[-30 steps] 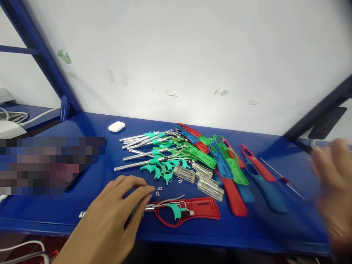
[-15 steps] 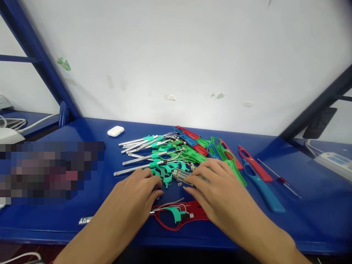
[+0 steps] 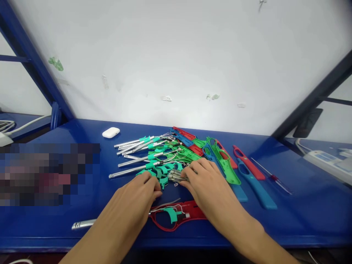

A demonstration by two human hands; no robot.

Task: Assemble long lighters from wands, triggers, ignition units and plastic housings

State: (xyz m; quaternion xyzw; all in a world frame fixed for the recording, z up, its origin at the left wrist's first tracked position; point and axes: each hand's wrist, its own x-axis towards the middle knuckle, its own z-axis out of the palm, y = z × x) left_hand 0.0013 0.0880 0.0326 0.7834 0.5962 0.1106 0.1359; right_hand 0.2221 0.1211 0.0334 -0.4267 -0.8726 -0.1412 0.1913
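Observation:
My right hand [image 3: 205,179] is closed over clear plastic lighter fuel tanks [image 3: 176,175], its thumb and fingertips at their right ends. My left hand [image 3: 139,194] rests low on the table, fingers curled together; whatever lies between them is hidden. Beside its fingertips is a pile of teal plastic triggers [image 3: 162,171]. In front of me lies a red lighter half-shell [image 3: 192,209], with a teal trigger [image 3: 172,214] and white wires in it. A metal lighter tube [image 3: 84,224] reaches out to the left beneath my left forearm.
Several metal tubes with teal parts and wires [image 3: 134,169] lie behind my left hand. Green, red and blue shells [image 3: 227,167] are heaped behind my right. Further right lie a blue shell [image 3: 260,189], a red shell [image 3: 250,163] and a screwdriver [image 3: 272,177]. A white case [image 3: 111,132] sits at the back left.
The view has shifted slightly to the right. My right hand's fingers have drawn in around the clear tanks, whose ends now sit closer together. My left hand stays low near the triggers.

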